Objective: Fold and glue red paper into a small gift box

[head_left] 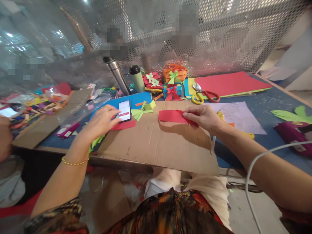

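Note:
My right hand (203,117) pinches the right end of a piece of red paper (172,116), held just over a cardboard sheet (156,143). At the left, my left hand (106,117) has its fingers apart and stretched to the left edge of a smartphone (124,111) with a lit screen. Another red paper piece (126,125) lies partly under the phone. Beside the phone are green paper strips (139,112) and a folded green paper piece (150,105).
Behind stand a steel flask (118,74), a green bottle (137,79) and small paper baskets (174,79). Scissors (203,94) lie by stacked coloured sheets (226,84). A white cable (251,169) crosses at right. Another person's arm (5,138) shows far left.

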Demonstrator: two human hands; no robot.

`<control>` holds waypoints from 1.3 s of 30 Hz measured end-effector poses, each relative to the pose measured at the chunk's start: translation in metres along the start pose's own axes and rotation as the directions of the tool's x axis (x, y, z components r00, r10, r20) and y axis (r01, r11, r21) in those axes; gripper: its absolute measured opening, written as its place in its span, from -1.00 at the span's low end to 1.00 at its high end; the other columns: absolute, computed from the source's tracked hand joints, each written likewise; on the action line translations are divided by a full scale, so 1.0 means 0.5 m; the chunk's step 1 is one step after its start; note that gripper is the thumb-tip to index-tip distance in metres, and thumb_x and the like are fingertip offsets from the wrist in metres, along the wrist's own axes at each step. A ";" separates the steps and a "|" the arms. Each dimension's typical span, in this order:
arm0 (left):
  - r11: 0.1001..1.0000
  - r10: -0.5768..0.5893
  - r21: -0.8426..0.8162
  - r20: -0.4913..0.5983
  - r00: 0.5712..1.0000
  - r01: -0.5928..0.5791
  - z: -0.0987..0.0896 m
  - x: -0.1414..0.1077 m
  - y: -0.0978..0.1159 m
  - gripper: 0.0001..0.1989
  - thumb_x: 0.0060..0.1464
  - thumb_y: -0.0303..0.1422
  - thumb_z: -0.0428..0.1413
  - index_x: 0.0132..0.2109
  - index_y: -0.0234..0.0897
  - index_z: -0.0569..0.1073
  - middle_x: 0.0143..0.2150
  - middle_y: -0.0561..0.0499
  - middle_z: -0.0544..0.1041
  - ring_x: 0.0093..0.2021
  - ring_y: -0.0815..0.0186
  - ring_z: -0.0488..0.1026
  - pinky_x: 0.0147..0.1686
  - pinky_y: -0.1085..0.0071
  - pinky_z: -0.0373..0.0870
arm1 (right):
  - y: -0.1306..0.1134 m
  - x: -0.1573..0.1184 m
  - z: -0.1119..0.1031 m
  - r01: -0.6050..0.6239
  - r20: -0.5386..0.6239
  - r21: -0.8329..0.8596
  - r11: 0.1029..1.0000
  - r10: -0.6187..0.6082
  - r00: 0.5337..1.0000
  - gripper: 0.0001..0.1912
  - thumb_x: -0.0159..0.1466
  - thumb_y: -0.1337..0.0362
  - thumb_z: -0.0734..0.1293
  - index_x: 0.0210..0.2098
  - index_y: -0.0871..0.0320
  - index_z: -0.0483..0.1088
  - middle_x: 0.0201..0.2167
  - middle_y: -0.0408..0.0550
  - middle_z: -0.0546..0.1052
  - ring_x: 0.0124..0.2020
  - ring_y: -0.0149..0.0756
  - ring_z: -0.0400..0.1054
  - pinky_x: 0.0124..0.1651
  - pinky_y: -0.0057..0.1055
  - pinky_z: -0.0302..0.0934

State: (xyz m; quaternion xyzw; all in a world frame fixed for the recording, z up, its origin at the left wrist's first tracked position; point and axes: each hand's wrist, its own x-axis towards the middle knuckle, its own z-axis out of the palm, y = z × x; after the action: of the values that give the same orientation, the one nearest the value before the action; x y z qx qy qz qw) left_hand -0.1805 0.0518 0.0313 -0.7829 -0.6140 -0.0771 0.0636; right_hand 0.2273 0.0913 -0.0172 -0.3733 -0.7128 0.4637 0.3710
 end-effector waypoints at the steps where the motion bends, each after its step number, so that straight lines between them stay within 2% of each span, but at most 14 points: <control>1: 0.997 0.058 -0.048 -0.036 0.998 -0.060 0.003 0.014 0.041 -0.57 0.33 -0.09 0.09 0.17 -0.23 0.59 0.22 -0.22 0.52 0.20 0.04 0.47 0.23 0.08 0.40 | -0.002 -0.002 0.000 0.003 0.009 0.000 1.000 -0.003 1.000 -0.48 0.14 -0.22 0.50 -0.57 0.08 0.41 -0.72 -0.20 0.36 -0.69 -0.47 0.15 -0.62 -0.43 0.03; 5: 0.813 0.365 -0.402 -0.209 0.907 -0.420 0.010 0.078 0.215 -0.46 0.33 0.01 0.15 0.27 -0.23 0.51 0.30 -0.20 0.51 0.30 0.10 0.42 0.33 0.13 0.33 | -0.007 -0.011 -0.001 -0.001 0.063 0.012 1.000 0.000 0.998 -0.57 0.15 -0.17 0.50 -0.49 0.07 0.50 -0.63 -0.17 0.45 -0.67 -0.46 0.19 -0.62 -0.41 0.08; 7: 0.749 0.450 -0.477 -0.141 0.882 -0.459 0.014 0.104 0.275 -0.51 0.28 -0.05 0.22 0.20 -0.26 0.56 0.23 -0.18 0.57 0.25 0.09 0.46 0.30 0.13 0.33 | -0.010 -0.015 -0.003 0.007 0.086 0.011 1.000 -0.008 0.996 -0.61 0.16 -0.14 0.49 -0.41 0.07 0.55 -0.62 -0.18 0.46 -0.67 -0.46 0.18 -0.63 -0.41 0.08; 9: 0.748 0.458 -0.545 0.009 0.889 -0.380 0.017 0.120 0.304 -0.68 0.26 -0.15 0.22 -0.04 -0.30 0.65 -0.10 -0.09 0.67 -0.06 0.18 0.56 0.03 0.25 0.44 | -0.013 -0.017 -0.006 0.020 0.098 -0.002 1.000 -0.020 0.995 -0.62 0.18 -0.13 0.48 -0.34 0.06 0.57 -0.61 -0.20 0.45 -0.68 -0.46 0.18 -0.62 -0.41 0.08; 13: 0.764 0.336 -0.632 0.218 0.916 -0.130 0.029 0.123 0.294 -0.74 0.24 -0.25 0.12 -0.36 -0.31 0.53 -0.49 0.09 0.42 -0.46 0.40 0.30 -0.41 0.42 0.21 | -0.013 -0.017 -0.013 0.011 0.148 -0.079 0.997 0.001 0.989 -0.64 0.29 -0.10 0.38 -0.37 0.07 0.43 -0.60 -0.19 0.45 -0.65 -0.44 0.23 -0.57 -0.41 0.12; 17: 0.829 0.368 -0.553 0.434 0.822 -0.079 0.050 0.099 0.270 -0.77 0.19 -0.27 0.12 -0.41 -0.26 0.38 -0.51 0.12 0.32 -0.48 0.40 0.22 -0.42 0.41 0.13 | 0.001 -0.021 0.000 0.094 0.294 -0.397 0.913 0.029 0.955 -0.74 0.35 0.12 0.31 -0.43 0.08 0.35 -0.60 -0.17 0.45 -0.59 -0.41 0.25 -0.48 -0.41 0.07; 19: 0.867 0.347 -0.490 0.456 0.820 -0.094 0.062 0.084 0.270 -0.82 0.16 -0.31 0.14 -0.38 -0.24 0.35 -0.46 0.10 0.38 -0.44 0.37 0.28 -0.40 0.40 0.16 | 0.004 -0.030 0.014 0.134 0.307 -0.617 0.776 0.080 0.948 -0.76 0.36 0.18 0.32 -0.44 0.10 0.38 -0.56 -0.12 0.48 -0.54 -0.37 0.26 -0.44 -0.39 0.00; 21: 0.878 0.326 -0.468 0.427 0.843 -0.103 0.072 0.073 0.273 -0.87 0.13 -0.33 0.15 -0.32 -0.23 0.35 -0.38 0.06 0.45 -0.38 0.34 0.35 -0.37 0.40 0.19 | -0.001 -0.043 0.027 0.124 0.212 -0.805 0.581 0.086 0.973 -0.75 0.39 0.13 0.33 -0.37 0.11 0.43 -0.46 -0.03 0.54 -0.51 -0.32 0.29 -0.45 -0.36 -0.12; 24: 0.865 0.308 -0.497 0.423 0.852 -0.066 0.082 0.069 0.275 -0.87 0.11 -0.34 0.17 -0.27 -0.23 0.35 -0.33 0.05 0.49 -0.35 0.33 0.39 -0.36 0.42 0.21 | -0.018 -0.069 0.038 0.091 0.064 -0.933 0.350 -0.086 0.994 -0.72 0.44 0.06 0.29 -0.22 0.13 0.48 -0.24 0.11 0.58 -0.43 -0.23 0.35 -0.46 -0.32 -0.23; 28: 0.851 0.260 -0.524 0.460 0.849 0.024 0.088 0.071 0.272 -0.84 0.12 -0.36 0.19 -0.18 -0.23 0.36 -0.39 0.09 0.47 -0.43 0.35 0.37 -0.39 0.41 0.19 | -0.036 -0.110 0.045 0.331 0.242 -0.867 0.373 -0.266 0.933 -0.70 0.51 0.24 0.17 -0.21 0.14 0.50 -0.19 0.16 0.53 -0.23 -0.12 0.39 -0.37 -0.30 0.04; 31: 0.887 0.226 -0.461 0.397 0.890 -0.019 0.090 0.055 0.273 -0.85 0.18 -0.35 0.20 -0.13 -0.24 0.41 -0.39 0.08 0.47 -0.40 0.31 0.39 -0.35 0.37 0.20 | -0.032 -0.135 0.055 0.454 0.365 -0.769 0.450 -0.273 0.890 -0.71 0.51 0.28 0.16 -0.16 0.14 0.51 -0.21 0.12 0.50 -0.23 -0.14 0.35 -0.22 -0.25 0.18; 34: 0.935 0.256 -0.284 0.120 0.959 -0.214 0.091 0.019 0.287 -0.85 0.23 -0.34 0.25 -0.10 -0.28 0.49 -0.16 -0.06 0.55 -0.09 0.15 0.46 -0.08 0.24 0.29 | -0.020 -0.146 0.067 0.431 0.344 -0.793 0.432 -0.267 0.900 -0.69 0.52 0.28 0.14 -0.17 0.18 0.51 -0.27 0.10 0.48 -0.25 -0.15 0.31 -0.17 -0.22 0.20; 36: 0.935 0.316 -0.151 -0.058 0.947 -0.321 0.096 -0.008 0.301 -0.80 0.24 -0.30 0.29 -0.06 -0.29 0.55 0.05 -0.16 0.52 0.10 0.02 0.40 0.08 0.11 0.25 | -0.013 -0.146 0.072 0.426 0.339 -0.823 0.375 -0.278 0.899 -0.67 0.52 0.29 0.13 -0.18 0.20 0.51 -0.30 0.09 0.48 -0.27 -0.15 0.29 -0.19 -0.22 0.17; 39: 0.894 0.416 -0.135 -0.102 0.904 -0.427 0.113 -0.034 0.315 -0.74 0.30 -0.26 0.26 0.05 -0.28 0.57 0.05 -0.15 0.53 0.07 0.06 0.42 0.04 0.13 0.25 | -0.011 -0.143 0.078 0.426 0.338 -0.846 0.321 -0.298 0.893 -0.69 0.51 0.29 0.15 -0.18 0.20 0.51 -0.32 0.06 0.49 -0.30 -0.17 0.26 -0.25 -0.24 0.10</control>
State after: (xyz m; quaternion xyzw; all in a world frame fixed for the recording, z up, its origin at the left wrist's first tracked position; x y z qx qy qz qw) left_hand -0.0290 0.0090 -0.0283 -0.8967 -0.4193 -0.1360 0.0398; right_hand 0.2240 0.0121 -0.0367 -0.3153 -0.9328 -0.0684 0.1606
